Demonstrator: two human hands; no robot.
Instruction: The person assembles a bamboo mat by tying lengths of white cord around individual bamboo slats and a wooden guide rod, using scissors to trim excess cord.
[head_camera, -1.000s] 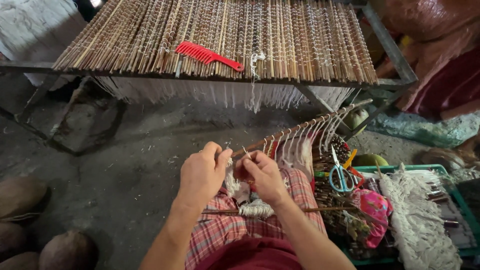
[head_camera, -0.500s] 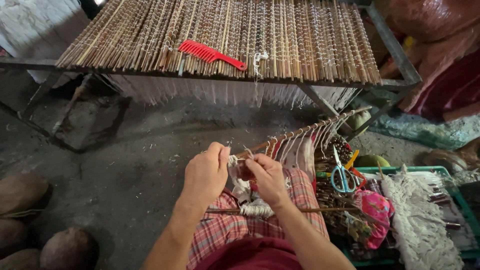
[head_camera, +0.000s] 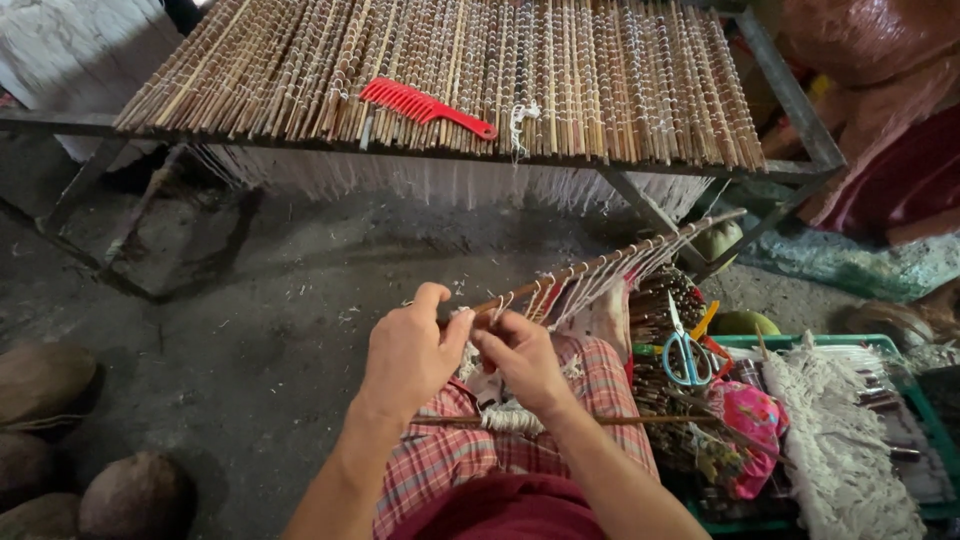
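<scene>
Both hands meet just above the lap, over the checked cloth (head_camera: 470, 455) on the person's knees. The left hand (head_camera: 408, 352) is curled, its thumb and forefinger pinched on the near end of a thin stick (head_camera: 600, 262) that slants away up and to the right, with loops of white thread (head_camera: 585, 285) hanging along it. The right hand (head_camera: 522, 362) pinches at the same end, apparently working a thread there, though the fingertips hide the exact grip. The stick looks light and stiff but slender enough to snap if bent, so it is best held close to the end being worked; the thread is soft and limp (likely to slip off if the stick tilts). A second stick wound with a wad of thread (head_camera: 512, 418) lies across the lap. Far off, a mat of bound sticks (head_camera: 600, 90) rests on a metal frame (head_camera: 790, 100), a red comb (head_camera: 425, 106) lying on it. To the right, blue-handled scissors (head_camera: 686, 350) stand in a green crate (head_camera: 790, 342) beside a pink cloth (head_camera: 748, 432).
</scene>
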